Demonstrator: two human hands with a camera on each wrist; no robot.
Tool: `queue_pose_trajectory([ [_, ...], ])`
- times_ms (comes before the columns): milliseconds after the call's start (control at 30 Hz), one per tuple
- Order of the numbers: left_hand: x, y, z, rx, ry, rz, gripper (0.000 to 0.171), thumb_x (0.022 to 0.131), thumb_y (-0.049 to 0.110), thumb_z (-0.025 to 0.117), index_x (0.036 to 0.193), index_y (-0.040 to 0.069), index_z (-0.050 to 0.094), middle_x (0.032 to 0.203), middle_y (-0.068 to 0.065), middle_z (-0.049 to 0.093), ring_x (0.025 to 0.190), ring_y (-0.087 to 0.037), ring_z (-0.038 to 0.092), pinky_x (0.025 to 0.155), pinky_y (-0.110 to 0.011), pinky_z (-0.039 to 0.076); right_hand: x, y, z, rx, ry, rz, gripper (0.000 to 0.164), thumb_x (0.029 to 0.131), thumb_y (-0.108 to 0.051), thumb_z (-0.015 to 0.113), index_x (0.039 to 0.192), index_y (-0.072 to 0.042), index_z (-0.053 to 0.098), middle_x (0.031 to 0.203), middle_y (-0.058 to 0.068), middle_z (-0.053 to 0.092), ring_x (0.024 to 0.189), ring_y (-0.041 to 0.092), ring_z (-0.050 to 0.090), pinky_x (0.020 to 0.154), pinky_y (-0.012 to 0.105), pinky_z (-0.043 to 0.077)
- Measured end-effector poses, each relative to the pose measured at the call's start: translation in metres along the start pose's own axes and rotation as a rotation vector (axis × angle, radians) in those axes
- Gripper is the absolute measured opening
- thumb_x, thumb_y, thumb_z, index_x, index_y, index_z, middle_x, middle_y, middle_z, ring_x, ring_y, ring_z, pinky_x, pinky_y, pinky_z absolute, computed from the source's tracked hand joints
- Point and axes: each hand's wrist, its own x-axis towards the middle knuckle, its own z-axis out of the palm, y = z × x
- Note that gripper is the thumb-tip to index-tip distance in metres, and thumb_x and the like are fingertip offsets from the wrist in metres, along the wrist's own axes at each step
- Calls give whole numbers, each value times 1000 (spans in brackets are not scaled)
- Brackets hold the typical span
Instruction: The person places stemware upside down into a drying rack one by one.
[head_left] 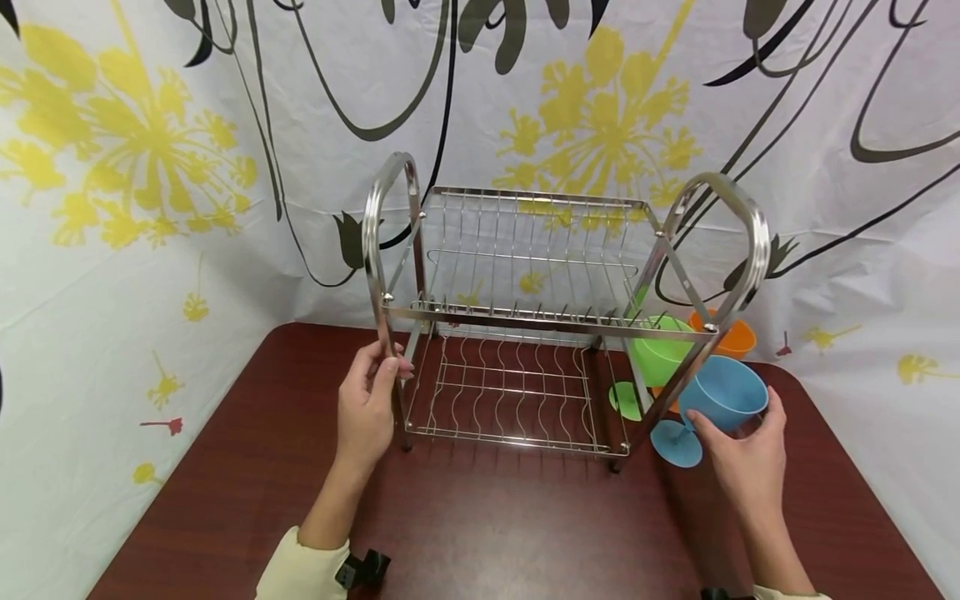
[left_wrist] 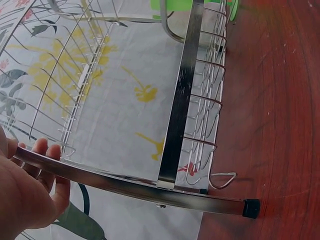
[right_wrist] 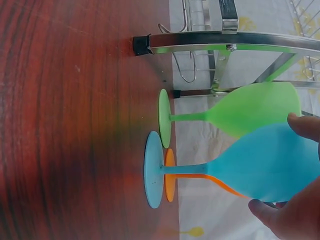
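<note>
A two-tier metal dish rack (head_left: 525,322) stands on the table. My left hand (head_left: 366,410) grips its front left upright, and the left wrist view shows the fingers curled round the curved metal leg (left_wrist: 125,186). On the right side, my right hand (head_left: 753,462) holds a blue goblet (head_left: 716,396) by its bowl, thumb and fingers on opposite sides. The goblet is upright, its round foot close to the tabletop in the right wrist view. Behind it stand a green goblet (right_wrist: 252,109) and an orange goblet (head_left: 737,338), the latter mostly hidden by the blue one.
The dark red wooden table (head_left: 487,525) runs up to a patterned white cloth (head_left: 300,167) at the back and sides. The rack's right upright (head_left: 667,396) is just left of the goblets. A black strap device (head_left: 363,570) sits at my left wrist.
</note>
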Motion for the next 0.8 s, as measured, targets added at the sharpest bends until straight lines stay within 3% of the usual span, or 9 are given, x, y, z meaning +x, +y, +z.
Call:
queue_pose_trajectory([
  [267,-1,-2,-1,-1,-10,1,25,102,9,48,117,-9,55,96,-22,62,86,-11,63,80,-26,54,3,0,1,13,12,15,98,81,-27,80,155,-23,16,152,11,33,130,31,39,112,45,34],
  [800,1,-5,-3,6,-23,8,21,102,9,49,115,-3,58,98,-20,63,86,-10,63,79,-26,54,-2,-6,-5,50,47,14,94,80,-22,80,154,-27,21,152,8,33,131,31,40,112,42,35],
])
